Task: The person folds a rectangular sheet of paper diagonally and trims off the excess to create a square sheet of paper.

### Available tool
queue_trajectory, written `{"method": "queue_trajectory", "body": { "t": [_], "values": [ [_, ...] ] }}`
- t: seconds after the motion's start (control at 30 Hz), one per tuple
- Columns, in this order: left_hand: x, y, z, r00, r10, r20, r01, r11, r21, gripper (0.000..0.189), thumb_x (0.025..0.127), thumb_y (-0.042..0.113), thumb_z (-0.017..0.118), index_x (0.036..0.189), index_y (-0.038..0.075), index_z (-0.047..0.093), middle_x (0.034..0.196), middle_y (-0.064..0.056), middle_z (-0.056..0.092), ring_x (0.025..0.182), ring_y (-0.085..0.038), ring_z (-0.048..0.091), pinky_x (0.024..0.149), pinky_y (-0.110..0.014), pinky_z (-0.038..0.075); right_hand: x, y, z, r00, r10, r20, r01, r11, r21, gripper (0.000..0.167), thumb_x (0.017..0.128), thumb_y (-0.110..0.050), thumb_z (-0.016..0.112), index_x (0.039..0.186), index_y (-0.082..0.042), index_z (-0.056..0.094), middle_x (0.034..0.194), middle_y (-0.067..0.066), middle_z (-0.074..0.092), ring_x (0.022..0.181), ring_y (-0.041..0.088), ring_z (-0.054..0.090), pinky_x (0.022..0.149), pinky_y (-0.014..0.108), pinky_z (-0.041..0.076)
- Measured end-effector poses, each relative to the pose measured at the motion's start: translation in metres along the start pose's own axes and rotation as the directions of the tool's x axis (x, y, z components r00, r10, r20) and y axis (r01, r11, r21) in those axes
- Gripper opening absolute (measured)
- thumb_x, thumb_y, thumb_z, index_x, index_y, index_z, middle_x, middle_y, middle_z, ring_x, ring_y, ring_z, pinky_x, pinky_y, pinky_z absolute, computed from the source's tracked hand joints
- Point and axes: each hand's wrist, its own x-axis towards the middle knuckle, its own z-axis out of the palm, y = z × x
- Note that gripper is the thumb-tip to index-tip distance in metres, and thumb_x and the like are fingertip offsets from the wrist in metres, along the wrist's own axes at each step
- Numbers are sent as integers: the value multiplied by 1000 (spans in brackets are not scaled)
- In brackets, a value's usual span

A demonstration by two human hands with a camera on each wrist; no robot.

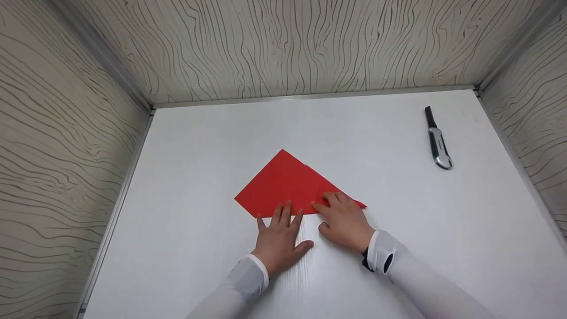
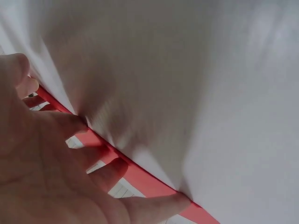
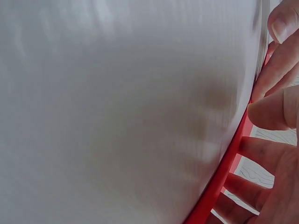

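A folded sheet of red paper (image 1: 283, 184) lies flat on the white table, one corner pointing away from me and a straight edge facing me. My left hand (image 1: 280, 243) has its fingers spread, the tips touching the paper along that near edge. Farther right, my right hand (image 1: 345, 221) rests on the paper with slightly bent fingers, close to its pointed right corner. In the left wrist view the left fingers (image 2: 105, 175) lie over the red edge. The right wrist view shows the right fingers (image 3: 261, 154) on the paper; neither hand pinches it.
A utility knife (image 1: 439, 144) with a grey and black handle lies at the back right of the white table (image 1: 190, 146). Panels with a wood-grain line pattern (image 1: 274, 48) stand around the table's back and sides.
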Motion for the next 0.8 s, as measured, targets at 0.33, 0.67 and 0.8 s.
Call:
{"method": "queue_trajectory", "body": {
  "t": [0.33,0.67,0.8],
  "values": [
    [-2,-1,-4,999,-14,30,13,999,52,99,89,69,60,165,19,21,170,-6,19,155,-34,19,112,-72,25,-1,-7,0,999,-34,31,34,999,-27,64,88,-35,71,148,-20,57,143,13,54,130,34,49,110,53,40],
    [0,1,-8,1000,-2,20,0,995,102,96,91,73,53,164,17,26,169,-8,24,153,-33,24,110,-71,30,-3,-25,3,990,-135,40,136,991,-15,56,93,-39,62,147,-21,59,146,12,54,134,35,46,115,56,33],
    [0,1,-8,1000,7,20,-9,995,99,97,90,72,55,164,17,26,168,-9,24,153,-33,24,115,-67,27,-4,-27,4,991,-126,41,127,992,-17,54,95,-40,61,145,-20,61,146,13,54,134,35,46,116,56,32]
  ]
}}
